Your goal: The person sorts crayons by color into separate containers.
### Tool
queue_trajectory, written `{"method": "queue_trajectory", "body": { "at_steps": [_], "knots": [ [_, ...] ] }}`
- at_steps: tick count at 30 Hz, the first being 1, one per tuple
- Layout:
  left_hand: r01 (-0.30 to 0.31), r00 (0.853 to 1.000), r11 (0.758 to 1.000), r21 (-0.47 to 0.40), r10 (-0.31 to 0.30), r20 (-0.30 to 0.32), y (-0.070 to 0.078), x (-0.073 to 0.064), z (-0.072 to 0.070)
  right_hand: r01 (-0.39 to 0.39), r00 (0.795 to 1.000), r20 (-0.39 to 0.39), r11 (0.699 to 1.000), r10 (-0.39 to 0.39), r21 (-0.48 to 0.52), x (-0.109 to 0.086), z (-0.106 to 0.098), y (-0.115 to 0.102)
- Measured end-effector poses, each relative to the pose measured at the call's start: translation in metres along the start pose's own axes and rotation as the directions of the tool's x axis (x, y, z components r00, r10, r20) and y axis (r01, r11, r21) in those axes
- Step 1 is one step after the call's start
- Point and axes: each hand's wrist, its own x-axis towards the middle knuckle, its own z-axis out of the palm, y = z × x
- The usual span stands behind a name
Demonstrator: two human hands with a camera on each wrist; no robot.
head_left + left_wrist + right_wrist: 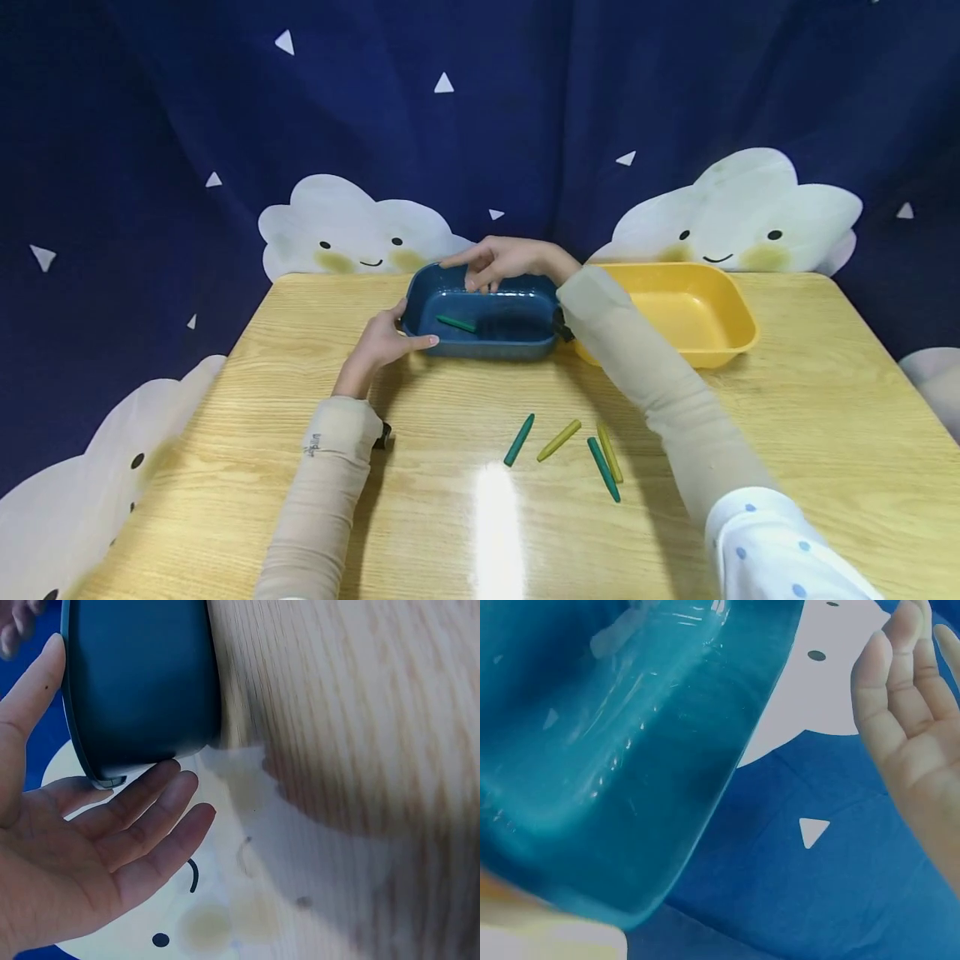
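Note:
A dark blue plastic basin (495, 340) stands at the back of the table. My left hand (381, 340) holds its left end, the thumb along the front side near the rim and the other fingers at the end wall. In the left wrist view the thumb (46, 671) meets the rim. My right hand (513, 260) hovers over the basin's back rim with loosely bent fingers and nothing in them. One green crayon (456, 323) lies inside the basin. In the right wrist view the right hand (915, 712) appears beside the basin (697, 772), palm showing.
Nearer on the table lie two green crayons (519, 439) and two yellow crayons (558, 440). A yellow basin (731, 354) stands right of the blue one, partly behind my right forearm. Behind the table hangs a dark blue curtain (525, 108) with clouds.

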Motion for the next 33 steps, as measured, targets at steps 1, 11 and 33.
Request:
{"method": "queue_trajectory", "body": {
  "at_steps": [1, 11, 33],
  "knots": [
    [0.004, 1.000, 1.000, -0.001, -0.004, -0.002, -0.001, 0.001, -0.001, 0.012, 1.000, 0.002, 1.000, -0.012, -0.006, -0.003, 0.001, -0.001],
    [0.003, 1.000, 1.000, -0.014, -0.003, 0.000, -0.002, 0.001, -0.003, 0.172, 0.984, 0.053, 0.985, -0.171, -0.002, -0.035, 0.022, -0.001],
    [-0.025, 0.999, 0.999, -0.026, 0.024, -0.020, -0.004, -0.001, 0.001, 0.250, 0.951, 0.168, 0.965, -0.259, 0.075, -0.108, 0.078, 0.032]
  ]
}}
